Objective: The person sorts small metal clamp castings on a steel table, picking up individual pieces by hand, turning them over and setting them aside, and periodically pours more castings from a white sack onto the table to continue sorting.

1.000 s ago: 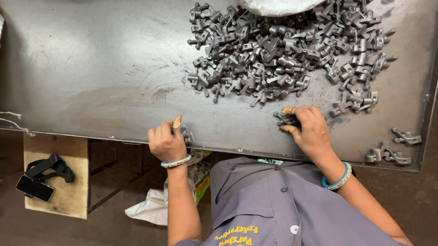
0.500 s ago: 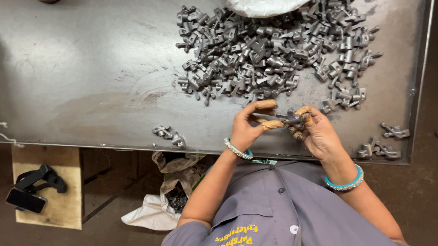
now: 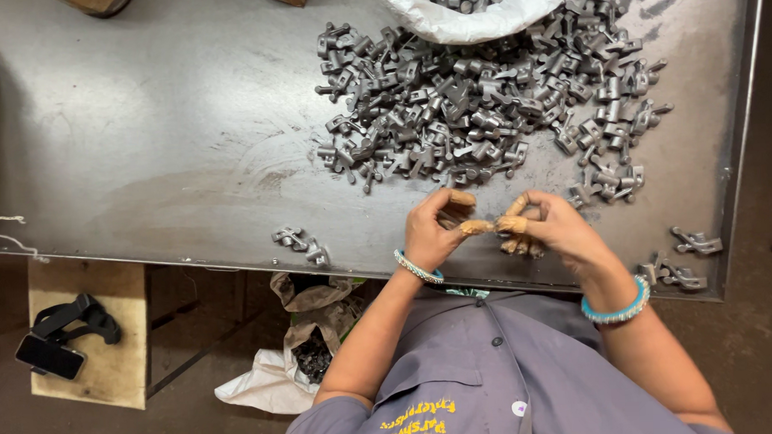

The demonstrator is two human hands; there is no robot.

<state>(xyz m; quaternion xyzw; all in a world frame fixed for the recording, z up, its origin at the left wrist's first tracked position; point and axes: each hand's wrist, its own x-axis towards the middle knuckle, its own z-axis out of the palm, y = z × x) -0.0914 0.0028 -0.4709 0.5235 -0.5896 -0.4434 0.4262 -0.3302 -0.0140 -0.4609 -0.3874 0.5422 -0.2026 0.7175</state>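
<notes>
1. A white sack [image 3: 473, 17] is seen at the upper centre of the frame, its mouth open onto the metal table [image 3: 144, 140]; grey metal parts are visible inside it, and a large heap of grey metal parts [image 3: 476, 111] is spread just below it.
2. A second sack [image 3: 309, 331], with dark contents, is placed on the floor under the table edge, at lower centre.
3. The left hand [image 3: 434, 232] and right hand [image 3: 553, 228] are brought together at centre right, fingertips touching; a small part may be pinched between them, though it is hidden by the taped fingertips.
4. A few parts [image 3: 301, 243] are left lying at the table's near edge, left of the hands.
5. Compared with half a second ago, the fingertips are closed more tightly together, and the part then seen between them is no longer plainly visible.
</notes>
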